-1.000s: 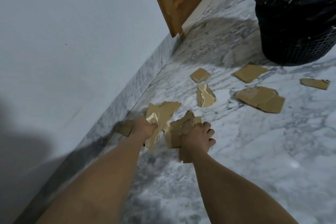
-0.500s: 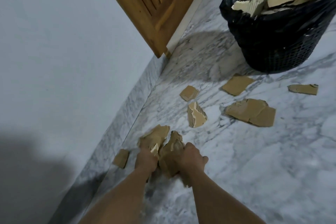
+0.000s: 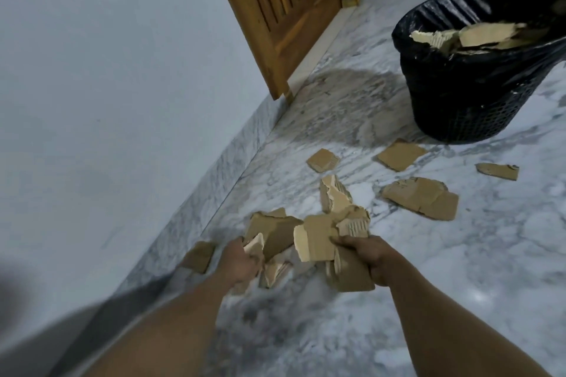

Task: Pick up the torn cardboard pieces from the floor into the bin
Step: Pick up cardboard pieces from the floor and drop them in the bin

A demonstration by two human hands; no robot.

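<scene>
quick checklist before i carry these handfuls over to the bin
1. Left hand closed on cardboard: ok.
2. Right hand closed on its cardboard bundle: ok.
3. Nothing slipping from either handful: cannot tell.
4. Bin upright and open: ok.
5. Room left in the bin: cannot tell, cardboard already sits near the rim.
6. Floor cleared: not ok, a large piece and several smaller ones remain.

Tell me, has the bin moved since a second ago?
No. The bin keeps its spot beside the square cardboard piece; only the camera view shifted.
</scene>
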